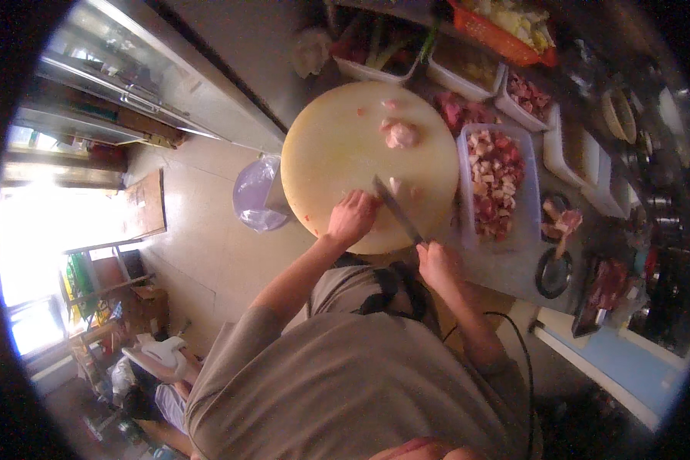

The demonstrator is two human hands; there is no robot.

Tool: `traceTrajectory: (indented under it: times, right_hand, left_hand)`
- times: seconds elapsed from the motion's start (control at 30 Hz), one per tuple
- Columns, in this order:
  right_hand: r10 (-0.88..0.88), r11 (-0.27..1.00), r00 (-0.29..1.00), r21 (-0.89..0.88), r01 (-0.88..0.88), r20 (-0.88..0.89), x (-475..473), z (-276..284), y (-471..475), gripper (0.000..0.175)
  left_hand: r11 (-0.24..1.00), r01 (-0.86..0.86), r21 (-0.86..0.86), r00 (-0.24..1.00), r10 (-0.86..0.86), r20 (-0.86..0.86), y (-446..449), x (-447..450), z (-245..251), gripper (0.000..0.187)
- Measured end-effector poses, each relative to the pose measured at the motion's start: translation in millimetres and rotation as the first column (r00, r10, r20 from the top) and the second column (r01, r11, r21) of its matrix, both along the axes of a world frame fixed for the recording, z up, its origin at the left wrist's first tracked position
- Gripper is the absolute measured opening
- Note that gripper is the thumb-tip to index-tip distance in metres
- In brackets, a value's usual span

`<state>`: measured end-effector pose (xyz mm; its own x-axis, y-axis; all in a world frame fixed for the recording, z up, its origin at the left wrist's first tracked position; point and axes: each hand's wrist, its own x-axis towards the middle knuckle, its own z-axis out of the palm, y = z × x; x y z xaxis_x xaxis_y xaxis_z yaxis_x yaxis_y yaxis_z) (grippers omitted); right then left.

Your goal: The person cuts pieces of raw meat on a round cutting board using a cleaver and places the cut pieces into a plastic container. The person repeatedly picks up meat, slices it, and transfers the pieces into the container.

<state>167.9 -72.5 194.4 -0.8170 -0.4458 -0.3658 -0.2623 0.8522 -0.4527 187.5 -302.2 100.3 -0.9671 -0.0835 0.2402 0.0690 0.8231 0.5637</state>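
Note:
A round pale cutting board (pixel 333 144) lies before me with small pieces of raw meat on it. My right hand (pixel 438 263) grips the handle of a knife (pixel 399 211), whose blade slants up and left over the board's lower part. Close to the blade, my left hand (pixel 353 215) rests on the board with its fingers bent; whether something lies under them cannot be made out. A chunk of pale raw meat (pixel 401 133) sits near the board's upper right, and a smaller white piece (pixel 395 184) lies just above the blade.
Right of the board stands a plastic container of diced meat (pixel 494 184). Behind it are more meat (pixel 460 112), further white tubs (pixel 526 100) and an orange basket of leafy vegetables (pixel 500 34). A bucket with a plastic liner (pixel 257 192) is at the left. Another person's arm shows lower left.

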Motion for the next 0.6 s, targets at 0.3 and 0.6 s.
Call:
traceTrajectory:
  times: [0.3,0.6]
  right_hand:
    - [0.059,0.997,0.998,0.044,-0.058,-0.008,2.1,-0.9,-9.9,0.029]
    - [0.005,0.998,0.997,0.06,-0.01,0.075,-5.2,-14.6,-34.5,0.022]
  left_hand:
    - [0.998,-0.003,-0.055,1.0,0.002,-0.022,-5.5,2.0,-0.9,0.019]
    - [0.999,0.038,0.021,0.996,-0.04,0.079,2.4,-0.7,2.3,0.016]
